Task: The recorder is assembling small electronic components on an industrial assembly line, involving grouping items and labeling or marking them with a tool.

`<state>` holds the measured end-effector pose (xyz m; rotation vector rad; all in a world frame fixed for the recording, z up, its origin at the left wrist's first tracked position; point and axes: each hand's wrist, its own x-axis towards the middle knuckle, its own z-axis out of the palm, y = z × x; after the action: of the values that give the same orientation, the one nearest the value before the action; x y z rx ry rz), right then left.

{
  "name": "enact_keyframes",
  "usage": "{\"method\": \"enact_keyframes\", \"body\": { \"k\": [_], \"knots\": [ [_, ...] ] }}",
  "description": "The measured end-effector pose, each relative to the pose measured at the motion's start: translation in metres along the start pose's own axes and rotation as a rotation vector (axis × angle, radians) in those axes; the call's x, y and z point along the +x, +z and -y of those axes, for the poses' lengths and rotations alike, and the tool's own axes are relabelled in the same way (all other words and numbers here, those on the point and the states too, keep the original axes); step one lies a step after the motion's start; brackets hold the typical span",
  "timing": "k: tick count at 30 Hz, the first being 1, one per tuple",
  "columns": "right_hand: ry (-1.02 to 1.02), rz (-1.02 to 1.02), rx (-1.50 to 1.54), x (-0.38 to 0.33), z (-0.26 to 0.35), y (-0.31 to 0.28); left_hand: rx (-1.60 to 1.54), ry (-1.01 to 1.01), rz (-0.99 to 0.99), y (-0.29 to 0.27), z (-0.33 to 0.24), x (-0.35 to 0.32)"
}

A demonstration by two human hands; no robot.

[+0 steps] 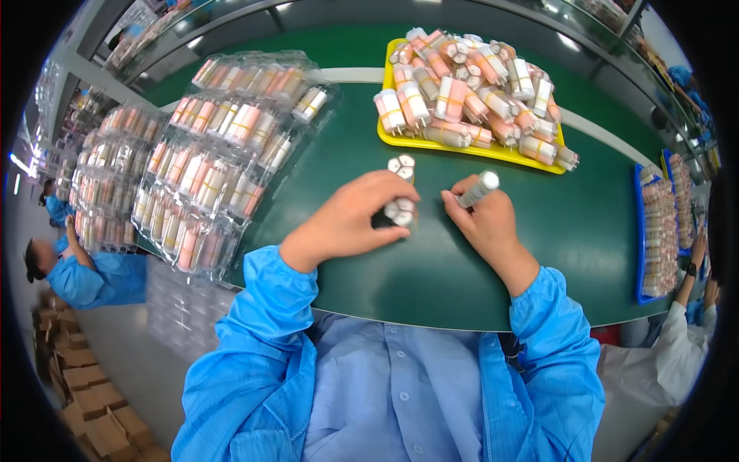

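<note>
Green matting covers the long work table (462,262), and both of the person's hands rest on it close to the body. The left hand (350,219) is curled down over a small bundle of white-capped cylinders (400,212), its fingers closed round the bundle so that the round ends face to the right, toward the other hand; held like this the pieces stay packed together instead of rolling apart on the smooth mat. The right hand (485,219) grips a single pale cylinder with a white cap (479,189), tilted up and away from the palm, its cap above the knuckles, just beside the bundle and seemingly lined up with it. Just beyond the left hand's fingertips another small cluster of three white-capped cylinders (401,164) stands on end, apart from the held bundle.

Farther out from the right hand lies a yellow plastic tray (462,148) heaped with loose pink-and-white cylinders (469,85), near enough for an easy reach. Out past the left hand sit stacked clear plastic blister trays (223,154), each slot filled with the same cylinders laid in rows. Well off to the right hand's side a blue tray (640,231) holds more rows, beside another worker's sleeve (677,354).
</note>
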<state>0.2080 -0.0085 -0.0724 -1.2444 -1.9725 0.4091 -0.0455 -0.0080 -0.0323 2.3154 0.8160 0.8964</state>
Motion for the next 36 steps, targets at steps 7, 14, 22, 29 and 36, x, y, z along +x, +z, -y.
{"method": "enact_keyframes", "body": {
  "k": [7,14,22,29,36],
  "knots": [
    [0.074,-0.046,0.186,0.001,-0.009,-0.006,-0.061,-0.112,-0.055,0.046,-0.019,0.003],
    [0.085,-0.143,0.493,0.004,0.014,-0.039,-0.096,-0.129,-0.124,0.064,-0.027,0.003],
    [-0.056,-0.105,0.434,-0.001,0.017,-0.034,0.088,-0.073,-0.225,0.075,-0.024,0.007],
    [-0.136,-0.11,0.364,-0.002,0.022,-0.028,0.064,-0.055,-0.253,0.076,-0.023,0.005],
    [-0.12,-0.079,0.332,-0.004,0.02,-0.025,0.081,-0.039,-0.266,0.077,-0.022,0.005]
  ]
}}
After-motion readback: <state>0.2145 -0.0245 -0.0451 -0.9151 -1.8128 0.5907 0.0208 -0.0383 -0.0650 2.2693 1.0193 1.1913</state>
